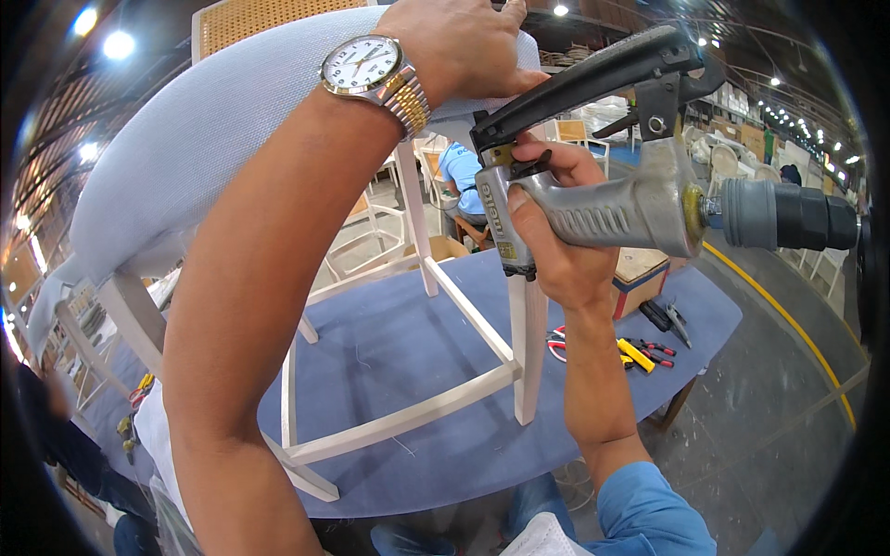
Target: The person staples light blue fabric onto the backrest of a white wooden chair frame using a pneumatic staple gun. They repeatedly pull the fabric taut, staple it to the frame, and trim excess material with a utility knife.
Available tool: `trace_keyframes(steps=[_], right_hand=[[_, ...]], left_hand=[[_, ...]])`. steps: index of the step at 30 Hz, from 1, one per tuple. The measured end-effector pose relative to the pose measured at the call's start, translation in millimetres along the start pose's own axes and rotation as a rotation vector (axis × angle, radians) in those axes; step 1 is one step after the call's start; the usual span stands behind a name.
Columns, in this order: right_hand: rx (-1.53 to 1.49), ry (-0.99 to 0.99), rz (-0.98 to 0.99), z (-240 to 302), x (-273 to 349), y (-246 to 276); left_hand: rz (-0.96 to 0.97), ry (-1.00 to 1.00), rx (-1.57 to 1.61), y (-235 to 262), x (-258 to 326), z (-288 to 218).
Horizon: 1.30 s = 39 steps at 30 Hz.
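Fingers point(567, 162) Close Around Air Tool point(598, 208) Beside Chair point(408, 412)

Your right hand point(561, 264) grips the grey metal tool near the padded seat point(204, 139); your left hand point(464, 51) lies on that seat, its fingertips partly cut off, so their spread cannot be told. The pale chair stands upright on the blue-covered desk point(464, 473). Toward your right lie yellow- and red-handled hand tools point(637, 355), near a box point(638, 287).
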State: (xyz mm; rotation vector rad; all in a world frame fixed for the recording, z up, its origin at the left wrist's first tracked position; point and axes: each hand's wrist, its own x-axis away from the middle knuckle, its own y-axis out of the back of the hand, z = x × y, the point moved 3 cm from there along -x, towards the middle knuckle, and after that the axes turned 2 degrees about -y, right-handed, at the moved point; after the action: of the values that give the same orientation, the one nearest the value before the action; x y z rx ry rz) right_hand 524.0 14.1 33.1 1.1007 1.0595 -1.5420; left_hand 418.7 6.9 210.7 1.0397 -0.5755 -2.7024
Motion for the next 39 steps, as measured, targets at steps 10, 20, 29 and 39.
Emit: trace_keyframes(steps=[10, 20, 29, 39], right_hand=[[0.004, 0.105, -0.126, -11, 0, -4], [0.360, 0.180, 0.108, 0, 24, 14], [0.118, 0.176, -0.023, 18, 25, 19], [-0.043, 0.139, -0.112, -4, 17, 5]], left_hand=[[0.258, 0.028, 0.059, 6, -8, 0], [-0.301, -0.291, 0.049, -28, 18, -13], [0.067, 0.080, 0.301, 33, -24, 105], [-0.044, -0.107, 0.013, -13, 26, 47]])
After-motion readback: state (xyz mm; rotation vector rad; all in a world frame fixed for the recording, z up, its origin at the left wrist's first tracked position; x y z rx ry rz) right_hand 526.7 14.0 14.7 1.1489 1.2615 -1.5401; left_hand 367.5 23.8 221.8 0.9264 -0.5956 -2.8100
